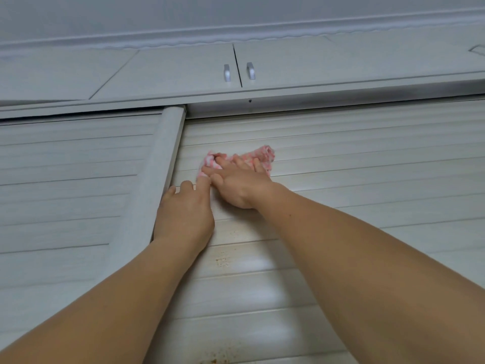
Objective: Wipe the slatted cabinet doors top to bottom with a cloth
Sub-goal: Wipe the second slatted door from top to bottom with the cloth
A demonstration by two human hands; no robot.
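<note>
Your right hand (237, 183) presses a pink-and-white cloth (262, 156) flat against the right slatted door (341, 179), fingers (258, 165) spread over it, near the door's top. Much of the cloth is hidden under that hand. At 7 o'clock from the cloth, your left hand (183, 212) rests by the door's vertical frame (160, 174); its fingertips are partly hidden. 2 handles (227, 73) sit at 12 o'clock on upper cabinets. Brown specks (221, 261) mark lower slats.

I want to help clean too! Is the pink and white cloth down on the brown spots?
No, the pink and white cloth sits under the right hand, well above the brown spots on the white slatted door.
</note>
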